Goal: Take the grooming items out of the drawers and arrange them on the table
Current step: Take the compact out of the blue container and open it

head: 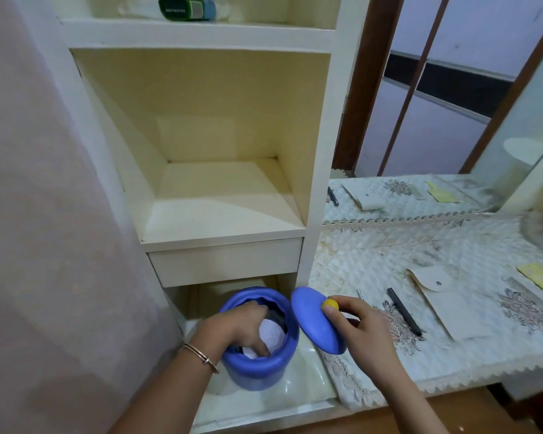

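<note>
At the bottom centre of the frame, the left hand [242,327] reaches down into an open blue tub [257,368] that stands in the low open compartment, its fingers curled among white paper or cloth inside; whether they have closed on anything cannot be told. Just to the right, the right hand [355,327] pinches the yellow knob [330,304] of the blue lid [317,321], holding it tilted on edge and clear of the tub. The step in hand looks like fetching something out of the tub; the next move probably calls for lifting the find free of the wrapping and carrying it right to the table [452,355]. On its quilted cloth, at middle right, lie a dark pen-like stick [403,311], a thin metal tool [360,293], a cream pouch [442,296], a comb [528,294] and a yellow card [539,277]. Above the tub a shut drawer [226,261] sits under a bare shelf [220,214]. At the top of the frame rests a green object [185,7] whose label is too blurred to read.
</note>
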### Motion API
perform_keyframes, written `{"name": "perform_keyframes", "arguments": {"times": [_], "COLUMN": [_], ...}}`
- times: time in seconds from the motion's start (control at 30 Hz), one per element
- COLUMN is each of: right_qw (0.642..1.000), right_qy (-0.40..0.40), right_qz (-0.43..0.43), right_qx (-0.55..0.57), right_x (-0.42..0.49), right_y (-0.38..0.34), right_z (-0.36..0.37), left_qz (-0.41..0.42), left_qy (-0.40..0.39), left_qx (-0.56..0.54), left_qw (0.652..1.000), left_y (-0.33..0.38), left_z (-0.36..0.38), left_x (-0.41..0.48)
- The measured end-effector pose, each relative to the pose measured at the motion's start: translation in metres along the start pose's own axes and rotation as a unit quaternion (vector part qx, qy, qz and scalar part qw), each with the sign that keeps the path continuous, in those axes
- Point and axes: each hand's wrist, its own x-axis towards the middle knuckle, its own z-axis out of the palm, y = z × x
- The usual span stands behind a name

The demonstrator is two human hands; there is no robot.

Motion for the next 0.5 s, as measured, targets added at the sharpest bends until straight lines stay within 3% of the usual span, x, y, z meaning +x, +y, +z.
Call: {"name": "perform_keyframes", "arguments": {"times": [0.13, 0.23, 0.37, 0.43, 0.5], "right_qw": [1.0, 0.999, 0.994, 0.988, 0.976], "right_qy": [-0.014, -0.02, -0.034, -0.049, -0.072], "right_qz": [-0.007, -0.027, -0.079, -0.113, -0.145], "right_qx": [-0.001, -0.013, -0.061, -0.098, -0.144], "right_x": [-0.002, -0.004, -0.002, 0.0, 0.004], "right_y": [-0.002, -0.004, -0.011, -0.014, -0.016], "right_z": [0.003, 0.007, 0.023, 0.037, 0.052], "left_qz": [0.024, 0.034, -0.043, -0.079, -0.103], "left_qy": [0.09, 0.217, 0.406, 0.453, 0.481], "left_qx": [-0.035, -0.112, -0.301, -0.348, -0.355], "left_qw": [0.995, 0.969, 0.862, 0.817, 0.795], "left_y": [0.001, 0.0, -0.008, -0.012, -0.016], "left_z": [0.002, 0.004, 0.01, 0.014, 0.018], "left_x": [-0.009, -0.027, -0.057, -0.07, -0.079]}}
